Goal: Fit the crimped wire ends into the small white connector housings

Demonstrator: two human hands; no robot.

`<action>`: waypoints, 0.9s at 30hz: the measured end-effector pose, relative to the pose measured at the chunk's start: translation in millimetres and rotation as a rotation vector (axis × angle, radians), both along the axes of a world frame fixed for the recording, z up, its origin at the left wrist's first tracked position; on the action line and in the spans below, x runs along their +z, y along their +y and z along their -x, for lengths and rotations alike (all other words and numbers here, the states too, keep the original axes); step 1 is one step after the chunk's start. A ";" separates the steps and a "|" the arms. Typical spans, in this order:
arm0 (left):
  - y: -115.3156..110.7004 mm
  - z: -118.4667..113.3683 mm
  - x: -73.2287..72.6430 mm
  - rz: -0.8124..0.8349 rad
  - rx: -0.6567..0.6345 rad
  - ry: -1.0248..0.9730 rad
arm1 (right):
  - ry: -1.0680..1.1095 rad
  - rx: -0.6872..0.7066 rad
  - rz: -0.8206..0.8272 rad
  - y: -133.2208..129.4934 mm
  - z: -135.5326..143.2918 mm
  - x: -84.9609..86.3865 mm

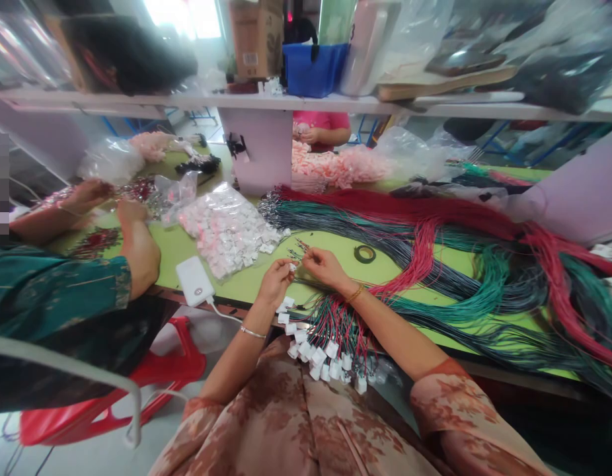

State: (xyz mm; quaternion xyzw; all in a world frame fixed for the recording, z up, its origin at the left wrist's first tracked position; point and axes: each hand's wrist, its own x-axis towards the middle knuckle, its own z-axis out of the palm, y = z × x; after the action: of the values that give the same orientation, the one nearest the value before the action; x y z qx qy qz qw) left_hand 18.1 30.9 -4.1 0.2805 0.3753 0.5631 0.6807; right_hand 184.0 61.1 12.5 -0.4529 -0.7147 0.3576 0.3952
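Note:
My left hand pinches a small white plastic connector between thumb and fingertips. Close beside it, my right hand is closed in a pinch over thin wires; the exact piece between its fingertips is too small to make out. Several bare wire ends with metal terminals lie just beyond my fingers. Below my right wrist, wires with white connectors on their ends hang over the table's front edge. A clear bag of white connectors lies to the left of my hands.
Long bundles of red wires, green wires and black wires cover the right side. A black tape roll and a white power bank lie on the green table. At left, a co-worker's arms reach in.

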 end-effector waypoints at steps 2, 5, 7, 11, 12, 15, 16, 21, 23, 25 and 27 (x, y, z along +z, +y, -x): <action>1.4 -2.3 -0.7 0.003 0.005 -0.043 | -0.022 -0.013 0.013 -4.2 -1.4 -1.3; 2.7 -3.9 -1.6 -0.005 0.004 -0.068 | -0.063 -0.005 0.022 -8.4 -4.2 -3.9; 2.7 -4.1 -1.3 -0.014 -0.007 -0.052 | -0.076 0.015 0.036 -9.6 -5.6 -4.9; 0.5 -4.4 2.4 -0.026 -0.019 -0.016 | -0.071 0.056 0.059 -10.1 -5.8 -3.7; -0.3 -4.6 3.4 -0.027 -0.018 -0.018 | -0.063 0.057 0.069 -10.1 -5.4 -3.0; -2.7 -5.7 5.5 -0.058 0.006 -0.012 | -0.013 0.037 0.136 -9.7 -3.1 -1.6; -3.4 -6.2 5.6 -0.077 0.014 0.004 | 0.008 0.033 0.168 -9.5 -2.0 -1.6; -4.5 -10.2 3.2 -0.163 0.042 0.110 | 0.069 0.048 0.233 -8.7 3.5 -4.0; -3.8 -12.3 1.6 -0.157 0.047 0.121 | 0.039 0.045 0.189 -9.4 4.2 -4.0; -2.6 -14.5 0.0 -0.132 0.059 0.100 | -0.021 0.036 0.099 -11.0 3.1 -2.9; -1.3 -16.6 -1.5 -0.112 0.081 0.065 | -0.075 0.043 0.016 -13.1 0.6 -1.4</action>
State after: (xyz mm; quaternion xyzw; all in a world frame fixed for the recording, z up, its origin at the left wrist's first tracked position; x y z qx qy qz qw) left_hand 34.7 29.6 -5.6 0.3209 0.3761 0.6010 0.6280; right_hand 183.5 48.0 11.1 -0.4537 -0.7356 0.3547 0.3567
